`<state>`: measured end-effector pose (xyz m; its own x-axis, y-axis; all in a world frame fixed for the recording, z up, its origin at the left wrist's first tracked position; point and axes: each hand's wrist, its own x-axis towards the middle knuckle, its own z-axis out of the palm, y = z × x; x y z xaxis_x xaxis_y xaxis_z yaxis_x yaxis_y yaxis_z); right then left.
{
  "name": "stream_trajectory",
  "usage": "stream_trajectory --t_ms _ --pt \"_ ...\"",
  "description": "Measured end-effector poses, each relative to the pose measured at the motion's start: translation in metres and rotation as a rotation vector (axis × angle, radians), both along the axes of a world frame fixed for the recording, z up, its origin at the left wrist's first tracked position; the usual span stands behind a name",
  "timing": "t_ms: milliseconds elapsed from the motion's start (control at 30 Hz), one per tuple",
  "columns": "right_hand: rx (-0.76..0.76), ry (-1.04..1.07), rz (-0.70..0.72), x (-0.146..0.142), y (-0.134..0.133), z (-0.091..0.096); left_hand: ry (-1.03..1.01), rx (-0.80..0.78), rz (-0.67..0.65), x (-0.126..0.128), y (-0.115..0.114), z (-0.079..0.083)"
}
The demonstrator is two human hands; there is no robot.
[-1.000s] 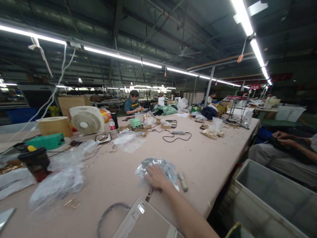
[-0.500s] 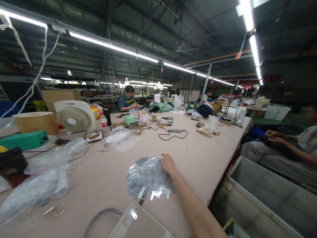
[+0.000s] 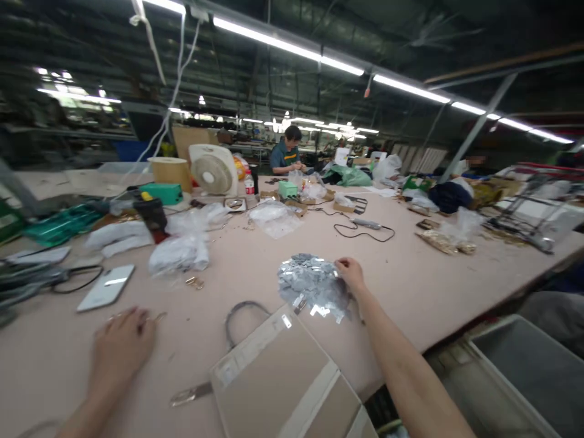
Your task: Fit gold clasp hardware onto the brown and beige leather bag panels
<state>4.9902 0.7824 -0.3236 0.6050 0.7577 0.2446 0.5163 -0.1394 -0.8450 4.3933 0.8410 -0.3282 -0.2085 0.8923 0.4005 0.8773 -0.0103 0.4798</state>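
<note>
A heap of flat grey metal plates (image 3: pixel 310 280) lies on the table, with several bright plates loose along its near edge. At the heap's right edge is my right hand (image 3: pixel 351 274), its thumb and fingers pinched together; what is between them is too small to make out. Off to the left, my left hand (image 3: pixel 122 344) is low over the table, palm down with bent fingers, slightly blurred. A small curved metal bit (image 3: pixel 160 316) shows by its fingertips. In front of me lies a taped cardboard piece (image 3: pixel 278 377), with a bright metal plate (image 3: pixel 286 320) on its far corner.
A strap with a metal end (image 3: pixel 189 394) sticks out left of the cardboard. Gold-coloured metal pieces (image 3: pixel 195 283), a white phone (image 3: pixel 107 288) and plastic bags (image 3: pixel 180 252) lie leftward. Further back are a fan (image 3: pixel 212 173), a corded tool (image 3: pixel 367 224) and a seated person (image 3: pixel 287 152).
The view has turned left, so the table's things sit further right. My left hand has come into view. My right hand stays at the heap, its fingers now more drawn together.
</note>
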Motion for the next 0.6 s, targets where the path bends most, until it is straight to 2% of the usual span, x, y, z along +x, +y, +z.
stream_trajectory --t_ms 33,67,167,233,300,400,500,600 --pt "0.030 0.040 0.007 -0.006 -0.002 0.001 0.117 0.007 -0.054 -0.011 -0.002 -0.009" --pt "0.055 0.077 0.021 -0.014 -0.005 0.003 0.149 -0.008 -0.069 -0.019 -0.001 -0.018" --pt "0.105 0.185 0.123 -0.053 -0.025 0.008 0.157 -0.013 -0.067 -0.031 0.003 -0.035" --pt "0.149 0.354 0.245 -0.093 -0.046 0.012 0.121 0.037 -0.083 -0.033 0.004 -0.039" --pt "0.169 0.577 0.392 -0.138 -0.070 0.015 0.059 0.093 -0.102 -0.035 0.002 -0.038" --pt "0.139 0.757 0.529 -0.203 -0.101 0.015 -0.036 0.185 -0.143 -0.037 -0.007 -0.031" --pt "0.068 0.776 0.593 -0.248 -0.115 0.013 -0.060 0.243 -0.213 -0.026 -0.023 -0.020" --pt "0.024 0.702 0.593 -0.270 -0.119 0.008 -0.119 0.217 -0.436 0.004 -0.049 -0.003"
